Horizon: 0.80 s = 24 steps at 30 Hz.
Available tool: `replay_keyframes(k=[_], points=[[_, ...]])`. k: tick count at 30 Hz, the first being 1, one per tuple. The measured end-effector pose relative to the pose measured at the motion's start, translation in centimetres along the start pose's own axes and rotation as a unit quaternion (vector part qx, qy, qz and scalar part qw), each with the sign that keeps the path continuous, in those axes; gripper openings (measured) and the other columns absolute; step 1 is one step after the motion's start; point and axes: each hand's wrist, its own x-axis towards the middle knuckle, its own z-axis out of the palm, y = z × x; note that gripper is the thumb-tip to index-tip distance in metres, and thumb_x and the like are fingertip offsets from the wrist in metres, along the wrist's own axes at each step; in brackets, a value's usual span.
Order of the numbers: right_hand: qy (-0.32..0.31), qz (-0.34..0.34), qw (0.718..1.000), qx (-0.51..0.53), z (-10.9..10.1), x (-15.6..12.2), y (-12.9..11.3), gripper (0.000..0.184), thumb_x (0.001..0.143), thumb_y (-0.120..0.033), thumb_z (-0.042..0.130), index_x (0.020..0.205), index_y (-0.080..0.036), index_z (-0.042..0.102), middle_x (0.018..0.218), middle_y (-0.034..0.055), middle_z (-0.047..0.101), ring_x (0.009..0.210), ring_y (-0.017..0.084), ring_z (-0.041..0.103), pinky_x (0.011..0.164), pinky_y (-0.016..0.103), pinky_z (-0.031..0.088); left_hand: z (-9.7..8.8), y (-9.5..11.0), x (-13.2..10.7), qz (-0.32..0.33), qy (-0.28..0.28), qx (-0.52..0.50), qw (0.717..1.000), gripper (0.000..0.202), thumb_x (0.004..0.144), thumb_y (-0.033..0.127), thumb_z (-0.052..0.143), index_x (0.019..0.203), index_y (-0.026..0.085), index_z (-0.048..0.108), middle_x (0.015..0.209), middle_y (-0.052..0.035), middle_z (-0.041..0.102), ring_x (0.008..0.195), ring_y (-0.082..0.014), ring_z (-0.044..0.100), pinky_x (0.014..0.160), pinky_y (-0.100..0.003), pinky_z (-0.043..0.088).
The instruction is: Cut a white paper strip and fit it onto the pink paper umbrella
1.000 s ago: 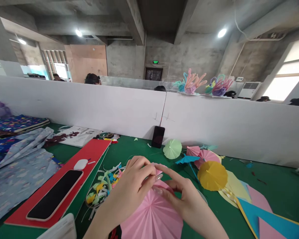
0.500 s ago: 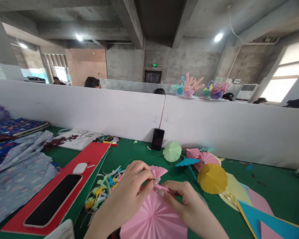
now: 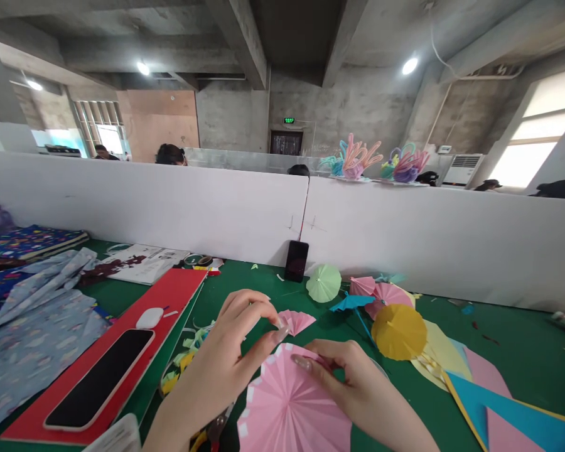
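A pink pleated paper circle (image 3: 287,408) with white tabs along its left rim lies in front of me on the green table (image 3: 513,351). My right hand (image 3: 353,386) pinches its upper edge, fingers closed on the paper. My left hand (image 3: 226,364) hovers just left of it, thumb and forefinger pinched together near a small pink paper fan (image 3: 295,321); what they hold, if anything, is too small to make out.
Finished paper umbrellas lie beyond: green (image 3: 324,282), yellow (image 3: 398,322), pink (image 3: 386,294). Coloured sheets (image 3: 480,389) at right. A phone (image 3: 98,378) on a red board (image 3: 169,292) and paper scraps (image 3: 188,358) at left. A white partition (image 3: 405,238) at the back.
My left hand has lifted off the pink circle and drawn slightly left. The circle's left rim with white tabs now shows, and the small pink fan is uncovered.
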Motion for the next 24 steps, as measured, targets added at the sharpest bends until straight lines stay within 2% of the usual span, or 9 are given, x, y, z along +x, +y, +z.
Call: replay_keyframes(k=[4,8,12,15,18,21,24], points=[[-0.001,-0.005,1.000,-0.031,0.1,-0.1,-0.1,0.026,0.091,-0.022,0.041,0.067,-0.019,0.050,0.059,-0.0061,0.033,0.057,0.011,0.027,0.050,0.024,0.021,0.1,0.2,-0.1,0.019,-0.096,0.020,0.995,0.013,0.093,0.039,0.047,0.101,0.029,0.047,0.117,-0.0015,0.045,0.122,-0.0192,0.037,0.092,-0.029,0.042],[-0.010,-0.013,0.999,-0.047,0.3,-0.1,-0.2,0.024,0.090,-0.019,0.044,0.068,-0.019,0.052,0.059,-0.0061,0.038,0.056,0.011,0.029,0.049,0.023,0.023,0.8,0.0,0.0,0.031,-0.141,0.031,0.989,0.011,0.096,0.032,0.042,0.087,0.025,0.045,0.108,0.0003,0.049,0.117,-0.0174,0.042,0.092,-0.030,0.039],[-0.009,-0.017,0.998,-0.060,0.2,-0.1,-0.4,0.024,0.091,-0.021,0.044,0.071,-0.020,0.057,0.059,-0.0056,0.043,0.056,0.011,0.031,0.049,0.022,0.025,0.9,-0.5,0.1,0.041,-0.148,0.028,0.988,0.015,0.097,0.022,0.039,0.083,0.023,0.045,0.100,0.0027,0.049,0.104,-0.0130,0.048,0.090,-0.028,0.038],[-0.016,-0.015,0.998,-0.066,0.1,-0.1,-0.7,0.020,0.091,-0.018,0.045,0.078,-0.022,0.059,0.063,-0.0046,0.050,0.058,0.012,0.037,0.050,0.021,0.028,0.7,-0.7,0.1,0.050,-0.145,0.031,0.988,0.018,0.096,0.020,0.040,0.080,0.022,0.046,0.098,0.0035,0.050,0.102,-0.0122,0.049,0.090,-0.027,0.038],[-0.026,-0.013,0.997,-0.073,0.0,-0.2,-1.0,0.020,0.091,-0.020,0.046,0.073,-0.022,0.056,0.061,-0.0046,0.051,0.057,0.012,0.039,0.050,0.021,0.028,0.7,-0.7,0.1,0.050,-0.146,0.038,0.987,0.019,0.096,0.019,0.040,0.078,0.022,0.046,0.098,0.0035,0.050,0.102,-0.0122,0.049,0.089,-0.027,0.038],[-0.022,-0.013,0.997,-0.072,0.1,-0.3,-1.0,0.023,0.091,-0.019,0.045,0.070,-0.021,0.053,0.060,-0.0047,0.049,0.057,0.012,0.039,0.050,0.022,0.026,0.7,-0.6,0.0,0.047,-0.149,0.039,0.987,0.019,0.097,0.021,0.039,0.080,0.023,0.047,0.100,0.0028,0.050,0.103,-0.0126,0.048,0.089,-0.027,0.039],[-0.008,-0.018,0.999,-0.040,0.2,-0.2,-0.7,0.025,0.092,-0.019,0.042,0.070,-0.021,0.052,0.059,-0.0057,0.043,0.056,0.012,0.032,0.050,0.023,0.024,0.6,-0.6,-0.1,0.037,-0.140,0.041,0.989,0.018,0.097,0.031,0.039,0.083,0.024,0.046,0.107,0.0003,0.048,0.115,-0.0160,0.043,0.090,-0.028,0.039]])
